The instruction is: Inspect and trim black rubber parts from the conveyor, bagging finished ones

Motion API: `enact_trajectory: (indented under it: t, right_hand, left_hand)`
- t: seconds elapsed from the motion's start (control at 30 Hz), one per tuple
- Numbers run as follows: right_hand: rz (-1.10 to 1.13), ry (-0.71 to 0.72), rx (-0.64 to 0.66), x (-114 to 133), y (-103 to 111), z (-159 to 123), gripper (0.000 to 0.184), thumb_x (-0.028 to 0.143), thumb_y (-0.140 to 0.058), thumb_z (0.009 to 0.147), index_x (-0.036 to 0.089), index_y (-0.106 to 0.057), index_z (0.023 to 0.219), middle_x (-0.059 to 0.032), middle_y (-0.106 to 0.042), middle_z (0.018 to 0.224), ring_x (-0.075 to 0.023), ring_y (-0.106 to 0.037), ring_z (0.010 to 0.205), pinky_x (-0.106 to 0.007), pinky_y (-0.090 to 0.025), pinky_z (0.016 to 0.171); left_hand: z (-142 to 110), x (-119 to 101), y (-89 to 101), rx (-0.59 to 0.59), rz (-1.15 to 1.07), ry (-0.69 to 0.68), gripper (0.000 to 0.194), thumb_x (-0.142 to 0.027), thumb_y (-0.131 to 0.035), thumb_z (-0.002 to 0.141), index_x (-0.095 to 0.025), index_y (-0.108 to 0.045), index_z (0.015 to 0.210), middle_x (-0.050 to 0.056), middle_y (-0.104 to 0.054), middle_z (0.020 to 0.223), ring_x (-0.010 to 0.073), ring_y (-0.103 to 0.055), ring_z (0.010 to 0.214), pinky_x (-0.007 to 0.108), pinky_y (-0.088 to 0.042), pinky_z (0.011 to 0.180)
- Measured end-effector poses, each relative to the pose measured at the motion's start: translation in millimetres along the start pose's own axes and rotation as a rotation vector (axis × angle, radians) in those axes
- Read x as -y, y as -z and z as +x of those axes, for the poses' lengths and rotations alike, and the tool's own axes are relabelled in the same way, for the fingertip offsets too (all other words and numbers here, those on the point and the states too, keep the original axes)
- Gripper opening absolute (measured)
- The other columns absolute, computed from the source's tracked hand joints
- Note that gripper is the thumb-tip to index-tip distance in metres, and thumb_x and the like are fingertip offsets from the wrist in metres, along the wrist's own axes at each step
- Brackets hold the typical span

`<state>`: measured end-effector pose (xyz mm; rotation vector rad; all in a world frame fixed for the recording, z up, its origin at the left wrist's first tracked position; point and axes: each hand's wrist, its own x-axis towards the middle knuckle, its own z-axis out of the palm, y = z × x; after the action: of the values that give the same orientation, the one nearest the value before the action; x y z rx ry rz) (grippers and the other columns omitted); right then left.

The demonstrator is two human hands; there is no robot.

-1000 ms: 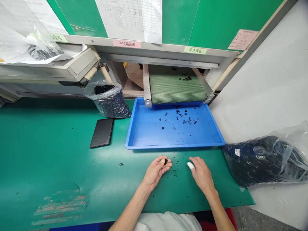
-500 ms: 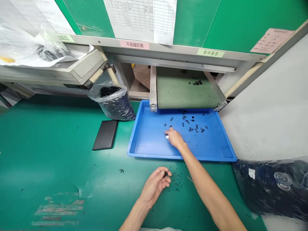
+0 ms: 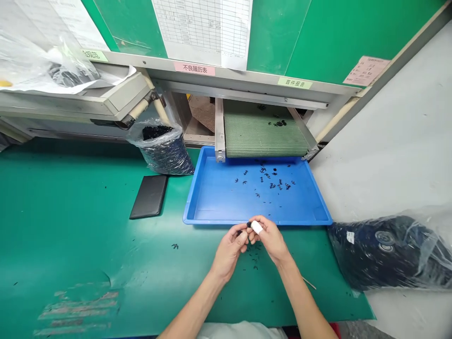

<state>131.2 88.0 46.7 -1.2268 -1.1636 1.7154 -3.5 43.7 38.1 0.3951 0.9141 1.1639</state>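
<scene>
My left hand (image 3: 229, 250) and my right hand (image 3: 270, 240) meet just in front of the near rim of a blue plastic tray (image 3: 212, 202). Their fingertips close on a small black part (image 3: 249, 225); I cannot tell whether it is one piece or two. A white finger cot (image 3: 257, 228) covers one finger of my right hand. Loose black bits (image 3: 254, 259) lie on the green mat (image 3: 70, 197) below my hands. Several more are scattered in the tray, out of reach of my fingers.
A green mesh conveyor belt (image 3: 264, 134) with black bits on it ends above the tray's far side. A black folder (image 3: 149, 197) lies on the mat. Plastic bags of black parts stand at left (image 3: 162, 150) and right (image 3: 384, 249).
My right hand has come back from over the tray to join my left hand at the tray's near rim. The view has shifted slightly.
</scene>
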Motion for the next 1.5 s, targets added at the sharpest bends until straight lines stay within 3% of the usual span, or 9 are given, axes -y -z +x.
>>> enact_trajectory:
  t: [0.1, 0.3, 0.43, 0.73, 1.03, 1.13, 1.23, 1.33, 1.5]
  right_hand:
    - [0.038, 0.028, -0.073, -3.3, -3.1, -24.5, 0.020, 0.033, -0.058, 0.079, 0.019, -0.055, 0.093, 0.0019, -0.061, 0.068, -0.0100, -0.058, 0.057, -0.023, -0.047, 0.054]
    - [-0.127, 0.116, -0.123, -4.9, -7.7, -56.6, 0.019, 0.035, -0.058, 0.080, 0.021, -0.054, 0.093, 0.0009, -0.064, 0.074, -0.0120, -0.059, 0.063, -0.025, -0.049, 0.057]
    - [-0.257, 0.191, -0.155, -10.0, -11.7, -69.5, 0.015, 0.028, -0.053, 0.081, 0.022, -0.056, 0.094, 0.0003, -0.064, 0.079, -0.0130, -0.060, 0.067, -0.025, -0.050, 0.059]
    - [-0.484, 0.354, -0.201, -15.9, -8.1, -84.0, 0.025, 0.018, -0.047, 0.081, 0.024, -0.064, 0.098, -0.0020, -0.062, 0.087, -0.0146, -0.059, 0.078, -0.024, -0.046, 0.063]
    - [-0.648, 0.412, -0.238, -18.7, -8.0, -88.1, 0.022, 0.015, -0.045, 0.083, 0.024, -0.064, 0.088, -0.0008, -0.061, 0.084, -0.0141, -0.057, 0.078, -0.025, -0.043, 0.068]
    - [-0.737, 0.405, -0.180, -23.7, 7.7, -90.0, 0.023, 0.015, -0.043, 0.084, 0.025, -0.062, 0.093, -0.0009, -0.062, 0.091, -0.0148, -0.057, 0.084, -0.026, -0.044, 0.074]
    - [-1.022, 0.318, -0.316, -41.3, 39.3, -90.0, 0.033, 0.010, -0.040, 0.082, 0.023, -0.058, 0.106, -0.0049, -0.061, 0.102, -0.0184, -0.055, 0.092, -0.030, -0.044, 0.077]
    - [-1.302, 0.225, -0.392, -66.0, 66.1, -88.9, 0.036, 0.004, -0.040, 0.075, 0.021, -0.060, 0.100, -0.0068, -0.060, 0.097, -0.0205, -0.053, 0.085, -0.029, -0.040, 0.067]
    - [-1.356, 0.215, -0.358, -85.2, 69.5, -89.9, 0.031, 0.000, -0.035, 0.073, 0.021, -0.056, 0.081, -0.0053, -0.056, 0.084, -0.0192, -0.049, 0.079, -0.029, -0.037, 0.066]
  left_hand:
    - [-9.5, 8.7, -3.4, -0.005, 0.067, 0.011, 0.041, -0.036, -0.074, 0.071, -0.015, -0.064, 0.104, 0.007, -0.065, 0.092, 0.0098, -0.048, 0.068, 0.023, -0.032, 0.056]
    - [-24.7, 15.9, -0.7, 0.025, 0.201, -0.035, 0.039, -0.039, -0.072, 0.072, -0.013, -0.067, 0.100, 0.004, -0.061, 0.078, 0.0094, -0.045, 0.064, 0.022, -0.030, 0.055]
    - [-30.1, 15.2, 0.8, 0.039, 0.234, -0.052, 0.035, -0.038, -0.073, 0.070, -0.013, -0.068, 0.095, 0.001, -0.056, 0.072, 0.0071, -0.038, 0.058, 0.020, -0.029, 0.052]
    - [-34.7, 16.7, 0.5, 0.120, 0.058, 0.029, 0.029, -0.034, -0.074, 0.070, -0.012, -0.067, 0.087, 0.000, -0.054, 0.069, 0.0073, -0.044, 0.061, 0.017, -0.033, 0.051]
    - [-35.3, 16.5, 0.1, 0.153, 0.130, 0.068, 0.029, -0.036, -0.070, 0.075, -0.012, -0.066, 0.091, 0.000, -0.055, 0.065, 0.0054, -0.042, 0.055, 0.017, -0.034, 0.051]
    - [-35.9, 17.1, 2.4, 0.159, 0.143, 0.083, 0.028, -0.036, -0.070, 0.075, -0.012, -0.066, 0.088, 0.000, -0.056, 0.068, 0.0049, -0.042, 0.054, 0.017, -0.034, 0.050]
    - [-34.3, 19.7, 5.8, 0.147, 0.076, 0.120, 0.028, -0.035, -0.071, 0.074, -0.013, -0.066, 0.091, 0.003, -0.059, 0.077, 0.0064, -0.048, 0.060, 0.017, -0.037, 0.052]
    - [-31.6, 22.5, 7.9, 0.120, 0.032, 0.153, 0.032, -0.033, -0.073, 0.073, -0.013, -0.066, 0.097, 0.005, -0.061, 0.081, 0.0078, -0.051, 0.065, 0.018, -0.039, 0.055]
    - [-28.9, 21.9, 5.5, 0.115, 0.038, 0.157, 0.030, -0.033, -0.072, 0.074, -0.012, -0.067, 0.095, 0.005, -0.062, 0.081, 0.0069, -0.051, 0.064, 0.018, -0.041, 0.056]
